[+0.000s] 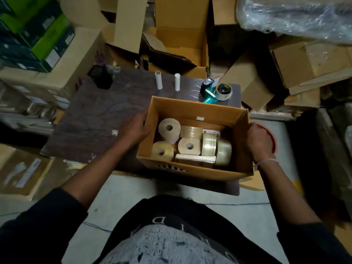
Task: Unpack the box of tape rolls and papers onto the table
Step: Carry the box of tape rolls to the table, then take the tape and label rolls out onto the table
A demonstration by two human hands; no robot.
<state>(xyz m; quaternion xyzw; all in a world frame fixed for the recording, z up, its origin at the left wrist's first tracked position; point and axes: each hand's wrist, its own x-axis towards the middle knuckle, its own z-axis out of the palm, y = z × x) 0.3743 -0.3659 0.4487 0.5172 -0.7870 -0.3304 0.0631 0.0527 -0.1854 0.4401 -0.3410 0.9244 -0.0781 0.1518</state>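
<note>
Dark shirt [171, 235] with pale letters, only "I D" legible, fills the foreground. Left hand [136, 128] curls its fingers on the open cardboard box's [190, 109] left wall; right hand [260, 139] grips the right wall. Tape rolls [169, 129] and rolled papers [196, 159] lie inside, on the brown table [99, 115].

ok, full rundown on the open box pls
The box is brown corrugated cardboard, open at the top, upright on the right part of the dark table, with dark print on its near outer wall. Inside lie several tape rolls, tan and clear, plus folded papers by the near wall. The left hand grips its left wall; the right hand holds the right wall.
</note>
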